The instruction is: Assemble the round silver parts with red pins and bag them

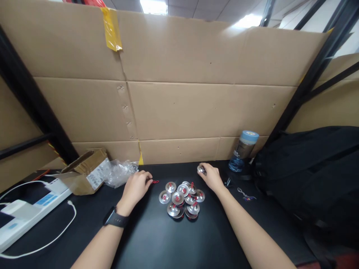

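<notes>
A loose pile of small silvery finger cymbals (177,198) with red finger loops lies on the black table, between my two hands. Some overlap or rest tilted on others. To the left of the pile, my left hand (136,186) is closed low over the table. A red loop (155,182) sticks out at its fingertips; whatever else is under the fingers is hidden. Beyond the pile on the right, my right hand (209,177) grips one finger cymbal (201,170) between thumb and fingers.
An opened cardboard box (91,172) and crumpled clear plastic (120,173) lie at left, near a white power strip (36,213) with cables. At right stand a blue-lidded bottle (243,151) and a black backpack (311,179), with a small keychain (246,196) nearby. Cardboard (179,108) walls the back.
</notes>
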`<action>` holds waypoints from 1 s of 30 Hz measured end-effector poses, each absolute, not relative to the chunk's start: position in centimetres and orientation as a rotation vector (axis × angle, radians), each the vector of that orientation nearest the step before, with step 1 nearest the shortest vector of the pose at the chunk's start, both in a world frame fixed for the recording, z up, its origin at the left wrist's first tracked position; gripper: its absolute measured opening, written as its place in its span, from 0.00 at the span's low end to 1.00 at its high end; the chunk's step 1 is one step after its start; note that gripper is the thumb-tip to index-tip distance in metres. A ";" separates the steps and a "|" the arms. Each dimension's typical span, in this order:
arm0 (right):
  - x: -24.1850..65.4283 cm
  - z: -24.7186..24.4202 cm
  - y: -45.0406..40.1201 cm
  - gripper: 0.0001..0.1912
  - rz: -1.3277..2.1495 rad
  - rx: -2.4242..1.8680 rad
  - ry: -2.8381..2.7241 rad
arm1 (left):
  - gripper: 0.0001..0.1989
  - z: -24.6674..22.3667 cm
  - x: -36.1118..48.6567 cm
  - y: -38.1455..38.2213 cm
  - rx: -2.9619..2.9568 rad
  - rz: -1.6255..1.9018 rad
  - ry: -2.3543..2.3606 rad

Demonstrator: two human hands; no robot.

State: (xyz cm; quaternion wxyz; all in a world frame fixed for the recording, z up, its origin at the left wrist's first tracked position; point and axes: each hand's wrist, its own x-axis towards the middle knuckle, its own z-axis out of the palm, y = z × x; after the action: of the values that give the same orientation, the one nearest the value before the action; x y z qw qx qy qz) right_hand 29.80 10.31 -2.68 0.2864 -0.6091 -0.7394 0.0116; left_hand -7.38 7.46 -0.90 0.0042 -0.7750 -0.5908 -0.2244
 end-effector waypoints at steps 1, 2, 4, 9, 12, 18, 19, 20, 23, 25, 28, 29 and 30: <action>29.7 -2.8 10.3 0.13 0.048 -1.681 -1.995 | 0.07 -1.0 -7.1 7.3 -2.433 -0.716 -1.822; 29.7 -2.9 10.3 0.11 0.063 -1.727 -2.014 | 0.08 -1.1 -6.7 7.2 -2.459 -0.739 -1.777; 29.5 -2.9 10.1 0.10 0.088 -1.776 -2.046 | 0.10 -1.3 -5.5 6.6 -2.584 -0.783 -1.654; 29.2 -2.5 9.7 0.13 0.062 -1.768 -2.080 | 0.13 -1.8 -2.1 5.0 -2.784 -0.802 -1.488; 28.8 -2.0 9.3 0.16 -0.013 -1.685 -2.032 | 0.10 -2.1 -1.0 4.7 -2.745 -0.804 -1.528; 24.9 -0.6 6.8 0.13 0.249 -1.103 -2.086 | 0.07 -1.6 -0.9 4.8 -2.668 -1.056 -1.479; 23.9 -0.5 6.3 0.16 0.293 -1.024 -2.110 | 0.06 -1.4 -0.8 4.6 -2.646 -1.111 -1.444; 22.9 -0.5 5.7 0.20 0.324 -0.968 -2.125 | 0.06 -1.2 -0.7 4.4 -2.620 -1.167 -1.406; 20.8 -0.3 4.4 0.20 0.391 -0.893 -2.137 | 0.04 -0.8 -0.2 3.6 -2.555 -1.316 -1.273; 20.2 0.0 3.9 0.14 0.449 -0.912 -2.117 | 0.03 -0.6 0.1 3.3 -2.550 -1.359 -1.195; 20.4 0.7 3.2 0.15 0.572 -0.909 -2.093 | 0.03 -0.5 0.3 3.0 -2.558 -1.378 -1.132; 20.6 0.9 3.1 0.14 0.613 -0.905 -2.079 | 0.04 -0.4 0.3 2.9 -2.555 -1.391 -1.125; 20.8 1.0 3.1 0.13 0.646 -0.912 -2.059 | 0.05 -0.3 0.2 2.9 -2.543 -1.416 -1.129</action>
State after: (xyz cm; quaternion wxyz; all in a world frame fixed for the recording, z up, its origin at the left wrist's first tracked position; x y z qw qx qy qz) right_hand 20.77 3.05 1.00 0.3889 -0.3588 -0.8095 0.2542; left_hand 0.20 2.88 -0.28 0.0096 -0.8144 -0.3617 -0.4536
